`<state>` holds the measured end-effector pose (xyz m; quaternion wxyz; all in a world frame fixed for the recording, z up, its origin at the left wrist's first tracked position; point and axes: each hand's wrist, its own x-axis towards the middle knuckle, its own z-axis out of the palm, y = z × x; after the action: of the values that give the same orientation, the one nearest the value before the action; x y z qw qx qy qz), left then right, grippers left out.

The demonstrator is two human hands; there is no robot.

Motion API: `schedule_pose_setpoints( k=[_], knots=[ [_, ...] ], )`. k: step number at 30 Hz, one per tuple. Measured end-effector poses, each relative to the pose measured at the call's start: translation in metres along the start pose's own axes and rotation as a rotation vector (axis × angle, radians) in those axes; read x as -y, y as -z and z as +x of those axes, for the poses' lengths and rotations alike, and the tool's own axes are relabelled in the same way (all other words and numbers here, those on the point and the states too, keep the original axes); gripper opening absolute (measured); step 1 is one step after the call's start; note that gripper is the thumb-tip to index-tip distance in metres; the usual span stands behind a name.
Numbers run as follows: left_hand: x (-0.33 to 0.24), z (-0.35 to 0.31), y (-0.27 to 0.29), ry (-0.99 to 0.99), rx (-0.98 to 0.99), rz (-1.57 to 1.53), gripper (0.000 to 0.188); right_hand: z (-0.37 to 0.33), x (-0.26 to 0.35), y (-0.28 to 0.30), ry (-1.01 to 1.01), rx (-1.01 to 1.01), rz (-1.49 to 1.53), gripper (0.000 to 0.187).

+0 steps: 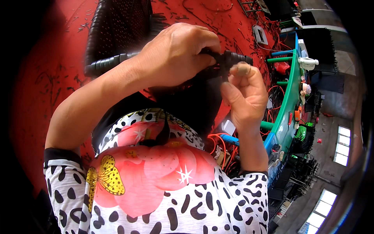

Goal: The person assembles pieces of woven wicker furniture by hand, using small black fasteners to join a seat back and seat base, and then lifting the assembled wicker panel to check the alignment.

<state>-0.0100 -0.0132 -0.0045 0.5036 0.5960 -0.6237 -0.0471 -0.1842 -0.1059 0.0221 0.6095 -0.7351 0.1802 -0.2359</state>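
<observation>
A black bar wrapped in strip (113,61) runs across in front of me, joined to a black woven panel (117,27) at the far left. My left hand (181,54) is closed at the bar, thumb and fingers pinching black strip close to the wrapped end (238,58). Just right of it, my right hand (249,93) is closed too, its thumb and forefinger together on a dark flat strip (224,74) hanging from the bar. A tan wrap (243,69) covers one right fingertip. My left hand hides part of the bar.
Dark scraps litter the red floor (50,93). On the right stands a long green and blue bench frame (286,103) with small items along it. Orange cords (224,146) lie tangled beneath. Black woven pieces (300,179) are piled beyond the bench.
</observation>
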Motion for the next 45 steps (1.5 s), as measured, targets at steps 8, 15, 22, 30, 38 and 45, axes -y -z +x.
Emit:
schedule_pose_setpoints(
  k=[8, 15, 22, 30, 38, 45],
  knots=[
    [0.003, 0.005, 0.000, -0.009, 0.035, -0.003, 0.021, 0.006, 0.005, 0.009, -0.139, 0.048, 0.365, 0.024],
    [0.001, 0.009, 0.000, 0.027, 0.041, -0.019, 0.019, 0.029, 0.014, 0.019, 0.094, 0.159, -0.094, 0.037],
    [-0.007, 0.011, 0.004, 0.142, 0.094, -0.047, 0.018, 0.035, 0.019, 0.017, 0.451, 0.167, -0.658, 0.034],
    [0.001, 0.009, -0.001, 0.150, 0.089, -0.084, 0.015, 0.059, 0.018, 0.016, 0.862, 0.302, -0.868, 0.024],
    [0.001, 0.014, 0.006, 0.147, 0.061, -0.104, 0.019, 0.069, 0.011, 0.023, 1.090, 0.267, -0.965, 0.025],
    [-0.003, -0.002, 0.002, 0.254, 0.076, -0.106, 0.024, 0.050, 0.015, 0.019, 1.102, 0.429, -1.244, 0.028]
  ],
)
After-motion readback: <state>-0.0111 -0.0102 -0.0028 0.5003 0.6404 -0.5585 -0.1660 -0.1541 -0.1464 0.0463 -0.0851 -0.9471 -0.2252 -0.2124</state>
